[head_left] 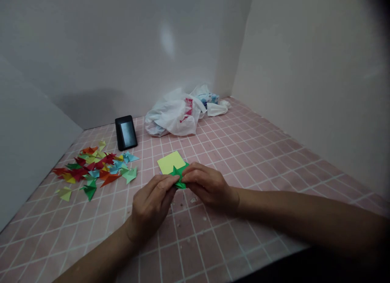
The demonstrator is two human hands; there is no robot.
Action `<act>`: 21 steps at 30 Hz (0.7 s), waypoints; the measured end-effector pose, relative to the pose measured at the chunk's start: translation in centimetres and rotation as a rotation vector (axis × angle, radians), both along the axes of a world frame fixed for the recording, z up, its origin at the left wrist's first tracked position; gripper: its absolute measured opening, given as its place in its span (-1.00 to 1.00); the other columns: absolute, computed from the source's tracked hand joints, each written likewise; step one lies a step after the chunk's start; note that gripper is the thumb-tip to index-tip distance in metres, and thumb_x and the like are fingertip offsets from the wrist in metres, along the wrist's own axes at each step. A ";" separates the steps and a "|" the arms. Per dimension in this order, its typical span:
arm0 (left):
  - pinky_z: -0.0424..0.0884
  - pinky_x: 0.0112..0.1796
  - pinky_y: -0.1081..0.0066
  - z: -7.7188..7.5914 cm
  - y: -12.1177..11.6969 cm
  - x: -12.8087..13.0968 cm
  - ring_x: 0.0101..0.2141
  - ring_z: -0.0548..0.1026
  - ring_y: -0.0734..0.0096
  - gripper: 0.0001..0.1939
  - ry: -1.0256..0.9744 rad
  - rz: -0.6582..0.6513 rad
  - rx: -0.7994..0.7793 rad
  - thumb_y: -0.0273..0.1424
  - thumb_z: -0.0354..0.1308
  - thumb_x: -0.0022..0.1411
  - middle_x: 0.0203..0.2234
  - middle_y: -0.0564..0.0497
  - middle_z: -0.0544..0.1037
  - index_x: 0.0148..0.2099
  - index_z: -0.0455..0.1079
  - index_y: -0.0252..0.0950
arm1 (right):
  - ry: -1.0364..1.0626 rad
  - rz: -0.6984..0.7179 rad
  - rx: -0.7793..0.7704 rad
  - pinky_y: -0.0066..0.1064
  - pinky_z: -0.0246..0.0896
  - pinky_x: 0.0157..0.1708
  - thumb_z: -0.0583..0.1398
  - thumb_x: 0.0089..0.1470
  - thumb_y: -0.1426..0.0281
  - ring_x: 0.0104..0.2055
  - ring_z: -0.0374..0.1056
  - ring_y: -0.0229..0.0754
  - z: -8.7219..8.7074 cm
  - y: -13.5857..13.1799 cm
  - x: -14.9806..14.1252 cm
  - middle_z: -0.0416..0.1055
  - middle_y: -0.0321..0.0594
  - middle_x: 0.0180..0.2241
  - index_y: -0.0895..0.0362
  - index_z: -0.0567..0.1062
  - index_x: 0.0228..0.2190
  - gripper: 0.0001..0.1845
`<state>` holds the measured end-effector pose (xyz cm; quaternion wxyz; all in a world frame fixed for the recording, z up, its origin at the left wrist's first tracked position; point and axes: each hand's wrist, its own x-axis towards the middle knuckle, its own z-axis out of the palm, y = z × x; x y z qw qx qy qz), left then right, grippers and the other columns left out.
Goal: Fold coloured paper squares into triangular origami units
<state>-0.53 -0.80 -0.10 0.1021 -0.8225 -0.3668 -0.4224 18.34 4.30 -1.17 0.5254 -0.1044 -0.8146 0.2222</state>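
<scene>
Green folded-paper piece (179, 176), pinched between both hands, just above the pink grid-patterned bench (243, 153). Left hand (151, 206) narrow, gripping the piece's near side; right hand (207, 185) narrow, gripping its far side. Pale yellow square paper sheet (170, 162) lies flat just behind the piece. Heap of multicoloured folded-paper pieces (94, 169) on the bench to the left. Beyond it, black rectangular phone-like device (126, 132) stands tilted; crumpled white plastic bag (173, 114) near the back corner.

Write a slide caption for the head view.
Left hand and right hand hold folded green paper beside a yellow paper square and scattered folded pieces.
</scene>
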 end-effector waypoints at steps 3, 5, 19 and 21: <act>0.51 -0.12 0.47 0.0 0.0 0.0 -0.21 0.57 0.42 -0.73 -0.005 0.006 0.003 -0.67 0.19 0.25 -0.26 -0.09 0.60 0.00 0.43 -0.39 | 0.015 -0.011 0.030 -0.40 0.39 -0.24 0.14 0.22 0.61 -0.24 0.38 -0.24 -0.1 0.0 0.0 0.41 -0.17 -0.30 0.13 0.42 -0.24 -0.85; 0.50 -0.11 0.46 0.1 -0.1 0.0 -0.20 0.56 0.42 -0.71 0.002 0.010 0.006 -0.67 0.19 0.25 -0.24 -0.09 0.59 0.01 0.42 -0.40 | 0.015 -0.037 0.055 -0.41 0.39 -0.26 0.15 0.22 0.60 -0.24 0.38 -0.24 -0.3 0.1 0.0 0.40 -0.18 -0.29 0.12 0.43 -0.24 -0.85; 0.45 -0.23 0.46 0.1 0.1 -0.1 -0.27 0.51 0.42 -0.84 -0.081 -0.026 -0.091 -0.63 0.22 0.23 -0.32 -0.06 0.52 -0.16 0.48 -0.34 | -0.060 -0.048 -0.001 -0.36 0.35 -0.25 0.14 0.26 0.52 -0.24 0.36 -0.20 0.0 0.0 0.1 0.41 -0.16 -0.32 0.15 0.43 -0.25 -0.93; 0.43 -0.29 0.47 0.3 0.1 0.2 -0.33 0.51 0.44 -0.89 -0.192 -0.065 -0.286 -0.60 0.18 0.26 -0.37 -0.02 0.53 -0.22 0.48 -0.32 | -0.070 -0.029 -0.108 -0.38 0.30 -0.28 0.15 0.24 0.52 -0.29 0.35 -0.23 -0.1 0.1 0.0 0.40 -0.20 -0.36 0.15 0.42 -0.31 -0.93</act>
